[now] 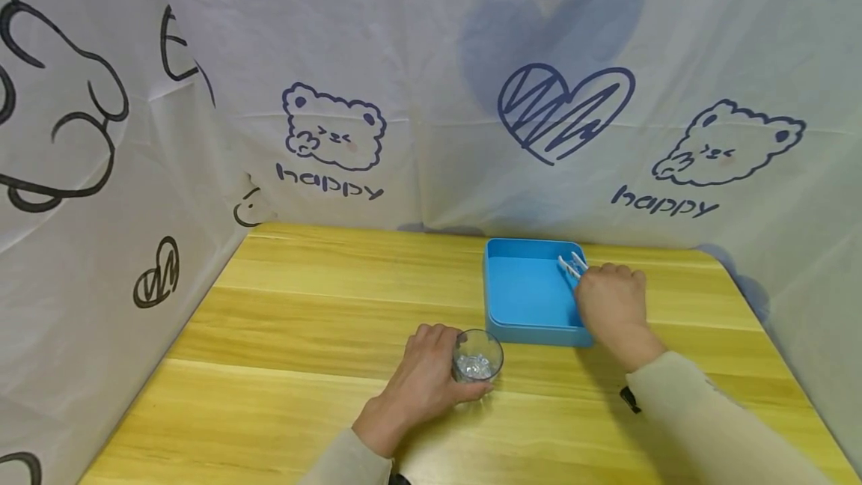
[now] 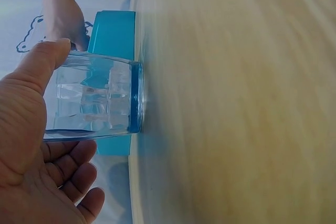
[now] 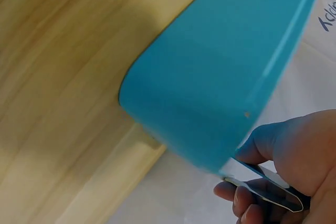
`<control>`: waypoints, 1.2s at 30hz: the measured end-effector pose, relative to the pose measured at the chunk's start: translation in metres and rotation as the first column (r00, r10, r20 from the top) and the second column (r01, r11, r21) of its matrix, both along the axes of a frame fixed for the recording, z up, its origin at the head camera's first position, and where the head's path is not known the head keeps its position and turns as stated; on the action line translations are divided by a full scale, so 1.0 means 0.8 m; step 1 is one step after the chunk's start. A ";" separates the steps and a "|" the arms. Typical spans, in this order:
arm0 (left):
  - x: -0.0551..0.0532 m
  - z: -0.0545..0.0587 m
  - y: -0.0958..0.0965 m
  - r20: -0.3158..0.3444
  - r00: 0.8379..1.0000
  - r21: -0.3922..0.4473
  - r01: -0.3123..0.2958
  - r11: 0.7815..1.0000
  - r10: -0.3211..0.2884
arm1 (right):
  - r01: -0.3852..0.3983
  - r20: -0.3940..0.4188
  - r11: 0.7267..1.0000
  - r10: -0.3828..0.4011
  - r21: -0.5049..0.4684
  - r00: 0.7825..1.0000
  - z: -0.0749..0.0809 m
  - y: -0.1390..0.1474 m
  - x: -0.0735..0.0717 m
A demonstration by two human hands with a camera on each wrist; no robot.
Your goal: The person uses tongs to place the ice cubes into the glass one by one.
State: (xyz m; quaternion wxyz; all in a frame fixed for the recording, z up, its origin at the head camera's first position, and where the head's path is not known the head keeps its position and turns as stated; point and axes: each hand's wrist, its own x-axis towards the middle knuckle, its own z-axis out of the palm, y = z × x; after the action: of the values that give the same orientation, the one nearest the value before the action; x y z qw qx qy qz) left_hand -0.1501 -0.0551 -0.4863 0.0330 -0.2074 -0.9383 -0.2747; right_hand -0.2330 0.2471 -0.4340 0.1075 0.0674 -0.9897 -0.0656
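Observation:
My left hand (image 1: 429,373) holds a clear drinking glass (image 2: 94,100) upright on the table, thumb on one side and fingers on the other. Clear, ice-like pieces (image 1: 475,367) lie in the lower part of the glass. Just behind it and to the right stands a square, light blue open box (image 1: 494,283). My right hand (image 1: 613,305) is over the box's right side and grips small tongs (image 1: 569,266). The two pale tips of the tongs stand apart, over the inside of the box. In the right wrist view, the box wall (image 3: 220,66) hides the tips.
Everything stands on a yellow wood-grain table (image 1: 323,298). A white cloth (image 1: 438,36) with bear and heart drawings hangs behind the table and along its sides. The box stands near the table's back edge.

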 end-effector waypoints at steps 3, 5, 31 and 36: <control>0.000 0.000 -0.001 -0.016 1.000 -0.022 -0.004 1.000 0.003 | 0.023 0.007 1.000 -0.023 -0.019 1.000 -0.006 -0.004 -0.004; -0.001 0.001 -0.002 -0.022 1.000 -0.032 -0.004 0.999 0.003 | 0.034 0.007 0.999 -0.034 -0.038 0.999 -0.007 -0.006 -0.005; -0.001 0.000 0.000 -0.021 1.000 -0.030 0.003 1.000 -0.004 | -0.003 -0.002 0.992 0.003 -0.129 1.000 -0.015 -0.003 -0.001; -0.002 0.000 -0.001 -0.025 1.000 -0.028 0.006 1.000 -0.006 | -0.044 0.005 0.980 0.046 -0.196 0.999 -0.012 -0.004 0.005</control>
State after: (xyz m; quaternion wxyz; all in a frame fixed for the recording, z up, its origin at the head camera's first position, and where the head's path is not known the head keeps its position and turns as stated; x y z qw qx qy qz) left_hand -0.1514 -0.0559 -0.4862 0.0410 -0.2142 -0.9409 -0.2590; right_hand -0.2289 0.2438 -0.4436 0.1102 0.0794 -0.9901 0.0348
